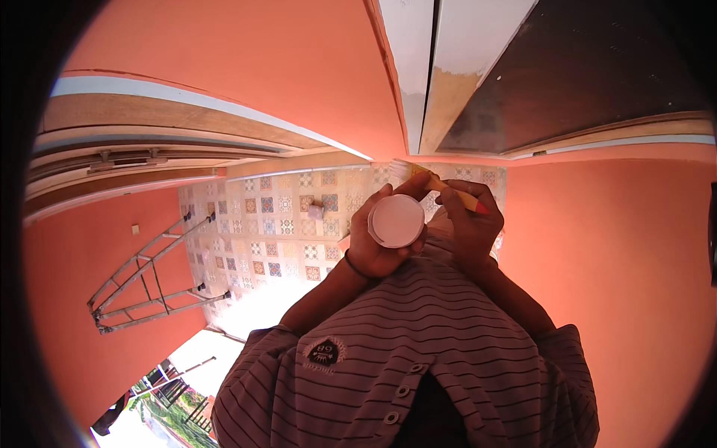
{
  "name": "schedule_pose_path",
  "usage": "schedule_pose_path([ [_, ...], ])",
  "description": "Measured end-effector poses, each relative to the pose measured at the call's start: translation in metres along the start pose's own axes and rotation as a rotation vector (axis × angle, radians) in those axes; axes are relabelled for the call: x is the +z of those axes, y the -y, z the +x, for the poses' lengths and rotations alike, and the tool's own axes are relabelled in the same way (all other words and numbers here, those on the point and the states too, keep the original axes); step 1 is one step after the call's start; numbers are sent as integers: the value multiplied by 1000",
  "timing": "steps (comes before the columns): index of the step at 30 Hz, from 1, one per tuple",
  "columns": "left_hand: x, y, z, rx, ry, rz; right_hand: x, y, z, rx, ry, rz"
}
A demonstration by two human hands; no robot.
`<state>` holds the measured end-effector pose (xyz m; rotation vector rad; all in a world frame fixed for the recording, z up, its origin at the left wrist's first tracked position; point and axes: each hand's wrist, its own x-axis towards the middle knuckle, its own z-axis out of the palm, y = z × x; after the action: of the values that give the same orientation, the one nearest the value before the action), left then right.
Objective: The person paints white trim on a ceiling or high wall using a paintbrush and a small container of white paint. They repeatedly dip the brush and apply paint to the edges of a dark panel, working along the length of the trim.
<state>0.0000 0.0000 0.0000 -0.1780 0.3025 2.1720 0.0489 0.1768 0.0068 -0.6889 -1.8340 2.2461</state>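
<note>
Cup [396, 222] wrapped by left hand [363, 243], mouth up (presumably against spills); brush [438, 184] pinched at handle by right hand [476, 224], bristles pointed away.

Hidden mostly by the left hand [364, 246], the side of the cup [382, 242]. Covered in part by fingers of the right hand [475, 226], the handle of the brush [466, 199]. Lost to glare, a patch of tiled floor [295, 250]. Too small to identify, a pale object [316, 212] there. Cropped at the bottom edge, a striped shirt [418, 313].
</note>
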Motion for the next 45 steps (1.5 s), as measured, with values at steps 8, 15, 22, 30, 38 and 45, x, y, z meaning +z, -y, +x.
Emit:
schedule_pose_path([
  [8,22,1,-3,132,-194,-176,-25,4,25,-274,329,147],
  [15,25,8,1,129,-210,-209,-38,83,115,-677,-305,-437],
  [22,22,1,2,151,-216,-183,-10,98,138,-590,-337,-305],
  [30,19,-2,8,151,-216,-152,-16,84,141,-697,-379,-417],
  [38,3,-8,10,84,-100,-90,-19,77,142,-805,-340,-508],
  [45,12,-10,13,90,-144,-129,-21,78,144,-840,-310,-499],
])
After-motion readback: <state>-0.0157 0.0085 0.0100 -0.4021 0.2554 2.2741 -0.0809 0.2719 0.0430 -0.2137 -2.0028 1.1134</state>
